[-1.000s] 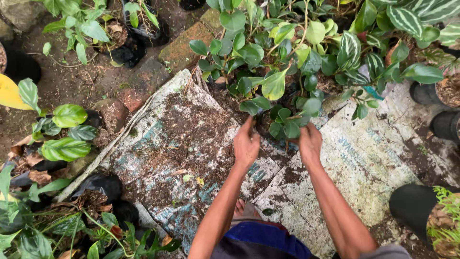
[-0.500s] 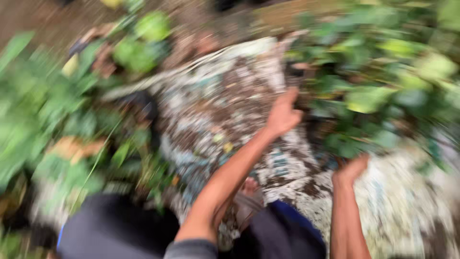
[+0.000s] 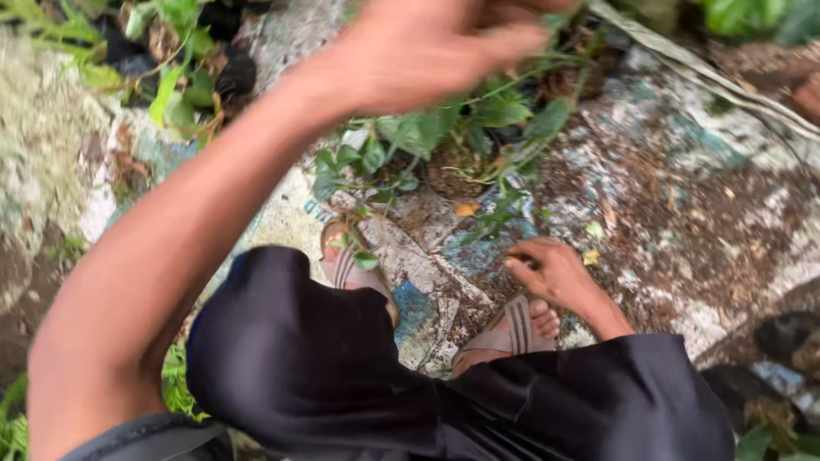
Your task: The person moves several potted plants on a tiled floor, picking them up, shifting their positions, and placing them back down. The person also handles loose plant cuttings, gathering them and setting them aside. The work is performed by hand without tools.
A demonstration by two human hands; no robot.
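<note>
From the head camera I see my left hand raised and blurred above a small green leafy plant with a dark soil clump; I cannot tell how its fingers stand. My right hand rests loosely curled on the worn, soil-strewn printed plastic sheet, just below that plant, beside my sandalled foot.

Single head-worn view, looking steeply down, close over the person's knees, feet and ground sheet
</note>
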